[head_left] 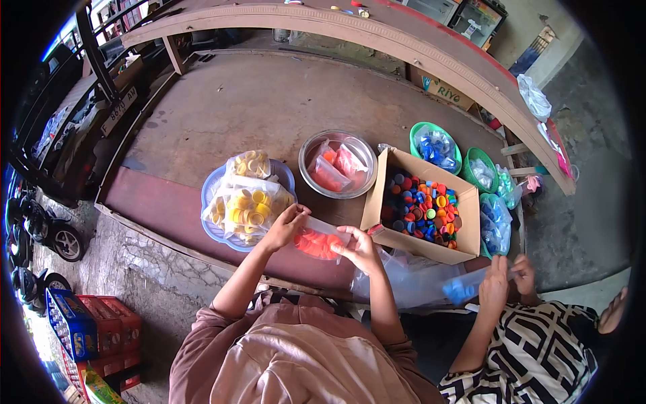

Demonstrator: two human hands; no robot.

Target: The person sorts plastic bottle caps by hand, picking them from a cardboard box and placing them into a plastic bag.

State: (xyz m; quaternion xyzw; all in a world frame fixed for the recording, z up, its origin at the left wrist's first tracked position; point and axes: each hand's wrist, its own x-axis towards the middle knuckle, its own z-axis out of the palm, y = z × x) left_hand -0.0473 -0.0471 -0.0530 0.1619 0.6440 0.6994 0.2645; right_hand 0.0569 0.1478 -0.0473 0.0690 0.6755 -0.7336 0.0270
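A clear plastic bag (314,244) with red-orange bottle caps inside hangs between my two hands. My left hand (286,227) pinches its upper left corner, fingers closed. On the other side, my right hand (360,252) grips the bag's right end, thumb in front. Just left of the bag stands a blue basket (210,225) piled with bags of yellow caps (247,207). Behind it, a metal bowl (304,160) holds bags of red caps (336,166). To the right is an open cardboard box (425,244) full of loose caps in many colours (427,209).
Beside me a co-worker's hands (496,281) hold a bag of blue caps (460,289). Green baskets (459,159) with bagged caps stand right of the box. Clear plastic bags (404,277) lie at the front edge. A wooden rail (350,28) crosses the far side. Crates (101,330) stand lower left.
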